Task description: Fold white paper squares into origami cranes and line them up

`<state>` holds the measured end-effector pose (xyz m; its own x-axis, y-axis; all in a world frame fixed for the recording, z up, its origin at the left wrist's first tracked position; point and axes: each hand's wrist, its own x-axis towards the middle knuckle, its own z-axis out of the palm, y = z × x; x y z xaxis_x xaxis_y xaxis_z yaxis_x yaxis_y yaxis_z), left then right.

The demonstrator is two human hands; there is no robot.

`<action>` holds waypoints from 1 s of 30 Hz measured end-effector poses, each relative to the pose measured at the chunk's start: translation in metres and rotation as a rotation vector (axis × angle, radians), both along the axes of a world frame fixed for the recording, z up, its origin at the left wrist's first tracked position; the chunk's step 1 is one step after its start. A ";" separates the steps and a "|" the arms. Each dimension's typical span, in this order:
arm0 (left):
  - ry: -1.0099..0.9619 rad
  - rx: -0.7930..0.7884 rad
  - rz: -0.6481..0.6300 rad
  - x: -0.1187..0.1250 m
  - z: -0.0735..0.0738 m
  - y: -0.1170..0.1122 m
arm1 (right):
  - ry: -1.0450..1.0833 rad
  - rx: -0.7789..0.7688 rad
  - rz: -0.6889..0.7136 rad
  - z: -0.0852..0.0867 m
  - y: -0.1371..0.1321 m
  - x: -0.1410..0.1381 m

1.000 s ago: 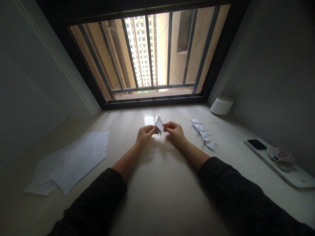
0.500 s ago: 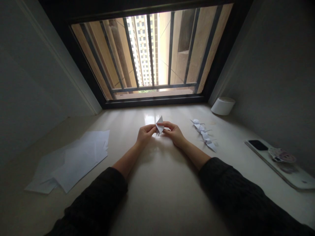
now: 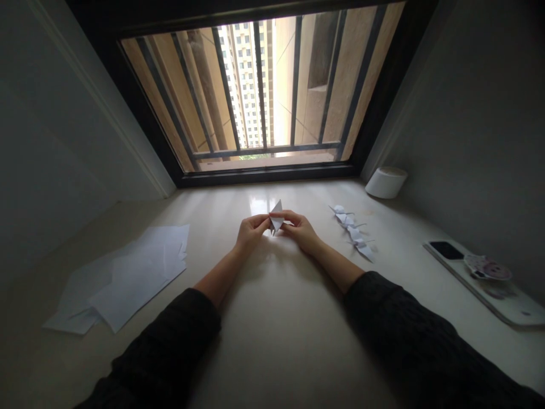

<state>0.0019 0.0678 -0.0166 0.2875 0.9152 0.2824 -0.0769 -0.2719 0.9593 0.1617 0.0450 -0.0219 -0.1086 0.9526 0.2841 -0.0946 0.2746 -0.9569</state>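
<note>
A small folded white paper piece [image 3: 276, 222], with pointed tips above and below, is held between my two hands over the middle of the sill. My left hand [image 3: 251, 232] pinches its left side with thumb and fingers. On the other side, my right hand [image 3: 301, 229] grips it, with the index finger laid across its front. Parts of the paper are covered by my fingers. To the right of my right hand lies a slanting row of several folded paper cranes [image 3: 352, 232], close together.
Loose white paper sheets [image 3: 140, 267] lie overlapping at the left. A white cylindrical object [image 3: 386, 183] stands in the back right corner. Along the right wall rests a phone [image 3: 481, 287] with a cartoon grip on its back. A barred window [image 3: 264, 91] closes off the far side.
The right index finger now lies more fully across the front of the folded paper, and the paper has turned slightly. Both hands stay in nearly the same place.
</note>
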 end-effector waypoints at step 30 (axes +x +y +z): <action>0.028 0.002 0.200 0.000 0.000 0.001 | 0.150 -0.190 -0.131 -0.001 0.003 0.001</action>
<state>0.0014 0.0685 -0.0168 0.1080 0.9544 0.2784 0.0054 -0.2806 0.9598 0.1624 0.0482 -0.0229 0.0484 0.9936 0.1023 -0.2151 0.1104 -0.9703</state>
